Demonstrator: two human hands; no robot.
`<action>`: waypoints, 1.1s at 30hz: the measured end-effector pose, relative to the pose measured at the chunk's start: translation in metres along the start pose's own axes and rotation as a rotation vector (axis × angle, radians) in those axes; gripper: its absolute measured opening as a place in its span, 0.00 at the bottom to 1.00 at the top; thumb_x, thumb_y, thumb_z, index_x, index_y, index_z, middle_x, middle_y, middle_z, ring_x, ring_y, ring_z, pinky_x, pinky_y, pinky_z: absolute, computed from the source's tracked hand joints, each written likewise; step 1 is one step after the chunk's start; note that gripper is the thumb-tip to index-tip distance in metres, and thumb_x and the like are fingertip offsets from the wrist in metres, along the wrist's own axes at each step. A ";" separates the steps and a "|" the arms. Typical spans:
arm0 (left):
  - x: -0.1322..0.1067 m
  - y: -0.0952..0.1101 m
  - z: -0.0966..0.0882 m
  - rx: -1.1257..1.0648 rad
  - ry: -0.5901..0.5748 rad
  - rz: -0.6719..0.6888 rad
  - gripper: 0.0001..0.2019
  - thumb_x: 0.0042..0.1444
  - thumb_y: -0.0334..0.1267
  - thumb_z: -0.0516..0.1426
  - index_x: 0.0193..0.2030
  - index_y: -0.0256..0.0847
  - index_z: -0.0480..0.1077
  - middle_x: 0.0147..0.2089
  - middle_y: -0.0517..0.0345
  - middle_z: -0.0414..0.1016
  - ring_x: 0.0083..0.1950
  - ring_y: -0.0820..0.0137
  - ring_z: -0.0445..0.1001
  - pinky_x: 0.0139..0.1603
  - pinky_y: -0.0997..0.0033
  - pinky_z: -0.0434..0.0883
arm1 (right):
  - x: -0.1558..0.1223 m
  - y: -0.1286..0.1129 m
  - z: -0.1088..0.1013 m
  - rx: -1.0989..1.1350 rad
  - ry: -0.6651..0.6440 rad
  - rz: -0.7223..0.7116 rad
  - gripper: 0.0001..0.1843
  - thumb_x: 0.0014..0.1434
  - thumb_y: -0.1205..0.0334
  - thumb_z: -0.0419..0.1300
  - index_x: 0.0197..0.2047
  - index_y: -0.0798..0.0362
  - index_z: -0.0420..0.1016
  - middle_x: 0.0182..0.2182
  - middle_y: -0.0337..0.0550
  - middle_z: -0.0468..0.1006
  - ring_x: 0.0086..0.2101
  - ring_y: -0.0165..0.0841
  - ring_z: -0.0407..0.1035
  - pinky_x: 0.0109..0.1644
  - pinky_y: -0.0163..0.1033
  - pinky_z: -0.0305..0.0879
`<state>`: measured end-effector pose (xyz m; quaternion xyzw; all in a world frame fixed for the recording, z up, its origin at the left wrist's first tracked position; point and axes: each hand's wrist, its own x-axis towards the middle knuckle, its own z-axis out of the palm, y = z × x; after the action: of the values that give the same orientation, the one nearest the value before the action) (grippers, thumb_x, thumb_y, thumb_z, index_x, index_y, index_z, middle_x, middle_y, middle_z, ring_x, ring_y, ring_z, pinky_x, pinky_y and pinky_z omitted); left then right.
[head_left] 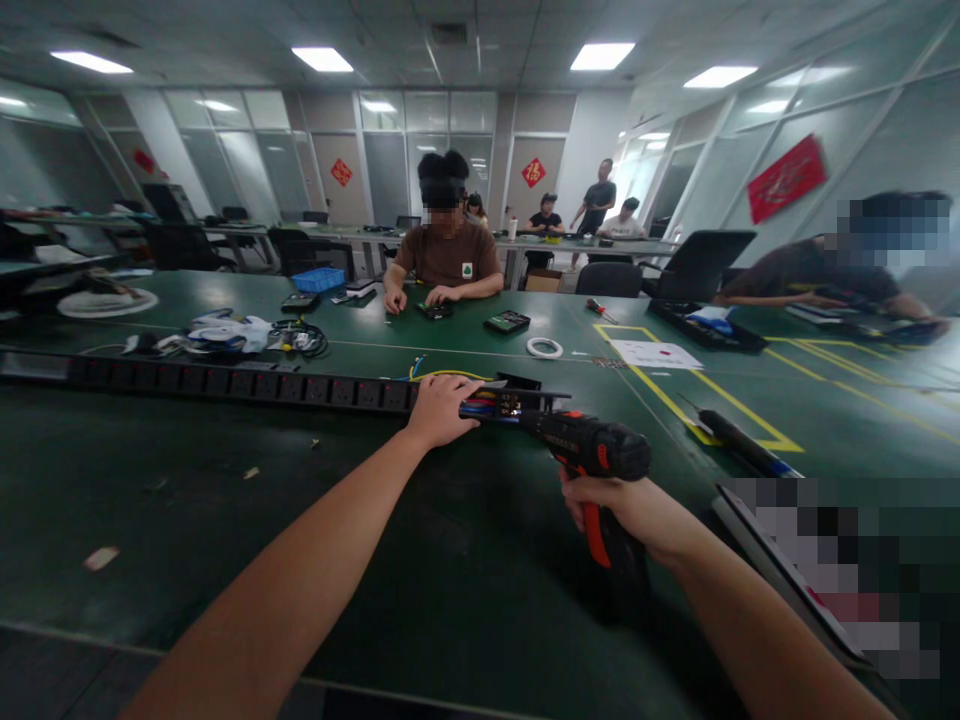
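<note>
The right grip [611,500] is closed around the handle of a black and red power drill [589,442], its fingers wrapped round the upper part of the handle, just under the body; whether a finger presses the trigger cannot be told. The drill's nose points left, toward the open right end of a long black power strip [300,387], and whether the tip touches anything inside is too small to tell. The left grip [441,410] lies over the strip near that open end, palm down, fingers across the top toward the far edge and thumb along the near side, so the strip sits held between them. The strip stretches across the green counter [412,590] from the left edge of the view to just in front of the drill, its row of sockets visible left of the hand. Red and blue wires [480,405] show inside the opened end, and yellow wires [450,373] loop out behind the fingers. Beyond the strip lie a white ring [544,348] and a device with a green board [507,321]; to the left sits a heap of cables [300,338]. A dark, slender tool [750,443] rests right of the drill. Across the counter, a seated person [450,255] has both hands at a small dark device [436,311].
</note>
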<state>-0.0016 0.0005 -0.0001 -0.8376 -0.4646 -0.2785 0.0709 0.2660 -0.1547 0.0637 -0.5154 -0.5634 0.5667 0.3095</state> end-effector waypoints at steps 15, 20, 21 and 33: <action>0.000 0.001 -0.002 -0.006 -0.018 -0.010 0.34 0.50 0.50 0.68 0.65 0.52 0.69 0.62 0.54 0.73 0.63 0.53 0.67 0.64 0.48 0.56 | -0.002 -0.001 0.000 -0.023 -0.023 -0.001 0.08 0.52 0.58 0.64 0.28 0.52 0.72 0.21 0.37 0.73 0.24 0.33 0.68 0.32 0.38 0.65; 0.000 0.002 -0.004 -0.016 -0.038 -0.018 0.35 0.50 0.49 0.68 0.65 0.54 0.68 0.62 0.55 0.73 0.64 0.52 0.67 0.65 0.48 0.56 | -0.001 0.000 -0.001 -0.017 -0.027 -0.001 0.08 0.51 0.57 0.64 0.27 0.52 0.72 0.20 0.37 0.72 0.24 0.33 0.68 0.32 0.38 0.64; 0.000 0.002 -0.004 -0.015 -0.037 -0.018 0.35 0.50 0.49 0.68 0.66 0.54 0.68 0.62 0.55 0.73 0.64 0.52 0.67 0.65 0.48 0.56 | -0.001 0.000 -0.001 -0.019 -0.027 -0.003 0.08 0.51 0.57 0.64 0.27 0.52 0.72 0.20 0.37 0.72 0.24 0.34 0.68 0.32 0.38 0.64; 0.000 0.001 -0.003 0.000 -0.003 -0.002 0.34 0.50 0.49 0.68 0.65 0.52 0.68 0.61 0.54 0.74 0.63 0.53 0.68 0.64 0.49 0.56 | -0.002 0.000 0.001 0.024 0.015 0.017 0.08 0.49 0.58 0.65 0.32 0.53 0.74 0.20 0.36 0.73 0.24 0.34 0.69 0.32 0.38 0.64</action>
<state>-0.0018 -0.0016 0.0021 -0.8376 -0.4653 -0.2775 0.0699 0.2657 -0.1570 0.0640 -0.5207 -0.5500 0.5719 0.3152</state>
